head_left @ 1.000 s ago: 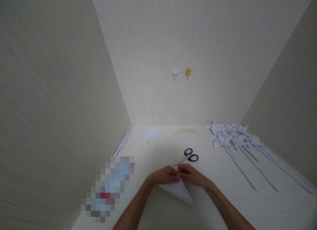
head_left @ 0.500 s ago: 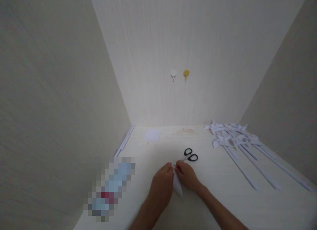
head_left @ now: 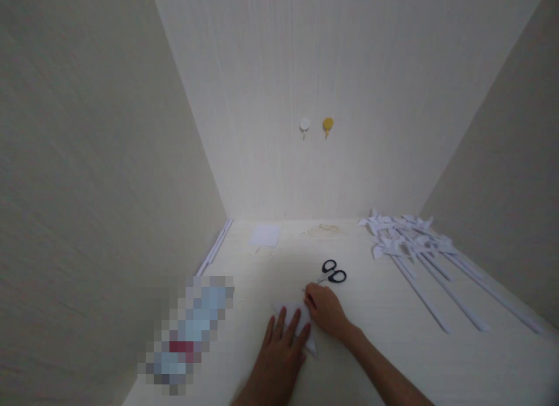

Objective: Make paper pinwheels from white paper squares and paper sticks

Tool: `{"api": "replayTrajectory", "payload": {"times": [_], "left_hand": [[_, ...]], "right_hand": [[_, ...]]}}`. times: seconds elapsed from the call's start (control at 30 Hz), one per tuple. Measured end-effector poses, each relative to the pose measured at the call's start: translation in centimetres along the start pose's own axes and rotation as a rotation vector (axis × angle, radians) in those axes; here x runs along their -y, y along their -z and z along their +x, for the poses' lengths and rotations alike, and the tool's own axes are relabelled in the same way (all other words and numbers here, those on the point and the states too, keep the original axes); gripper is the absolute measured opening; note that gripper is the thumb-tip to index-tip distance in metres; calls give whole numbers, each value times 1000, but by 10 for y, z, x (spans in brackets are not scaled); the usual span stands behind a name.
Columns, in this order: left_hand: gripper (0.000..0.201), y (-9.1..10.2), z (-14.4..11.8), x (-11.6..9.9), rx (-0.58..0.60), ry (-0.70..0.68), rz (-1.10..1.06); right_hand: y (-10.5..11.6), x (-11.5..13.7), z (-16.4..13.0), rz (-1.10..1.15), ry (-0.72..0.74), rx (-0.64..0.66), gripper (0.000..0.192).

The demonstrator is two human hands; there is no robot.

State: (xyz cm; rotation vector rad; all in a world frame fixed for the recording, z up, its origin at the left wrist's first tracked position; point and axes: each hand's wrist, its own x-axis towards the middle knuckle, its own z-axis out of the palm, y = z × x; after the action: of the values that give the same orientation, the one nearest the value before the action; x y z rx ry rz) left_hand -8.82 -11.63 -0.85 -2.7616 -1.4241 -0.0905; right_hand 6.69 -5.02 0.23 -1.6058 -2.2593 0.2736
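Note:
A small folded piece of white paper lies on the table in front of me, mostly covered by my hands. My left hand rests flat across it, fingers spread and pointing away from me. At the paper's upper right edge, the fingers of my right hand are curled together on it; their tips are partly hidden. Just beyond the right hand lie scissors with black handles, their blades pointing toward the hand.
Several white paper pinwheels on paper sticks lie at the right. A square sheet sits near the back wall, rolled paper sticks along the left wall. A blurred-out item lies at front left. Two hooks are on the wall.
My left hand has gone from a closed grip at the paper's tip to lying flat with spread fingers. The paper now lies flatter. My right hand has stayed close to the same spot.

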Motion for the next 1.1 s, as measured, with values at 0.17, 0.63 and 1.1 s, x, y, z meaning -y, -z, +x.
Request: {"api": "replayTrajectory", "payload": {"times": [0.17,0.63,1.1], "left_hand": [[63,13,-6,2,69,9,-45],[61,20,-12,3,100,-8,-118],[63,20,-10,7,54,88,-105]], "right_hand": [[-2,-1,-1,-17,15,-4,12],[6,-12,-5,-49,-1,-92,8],[7,-13,-28,211,357,-57,27]]}}
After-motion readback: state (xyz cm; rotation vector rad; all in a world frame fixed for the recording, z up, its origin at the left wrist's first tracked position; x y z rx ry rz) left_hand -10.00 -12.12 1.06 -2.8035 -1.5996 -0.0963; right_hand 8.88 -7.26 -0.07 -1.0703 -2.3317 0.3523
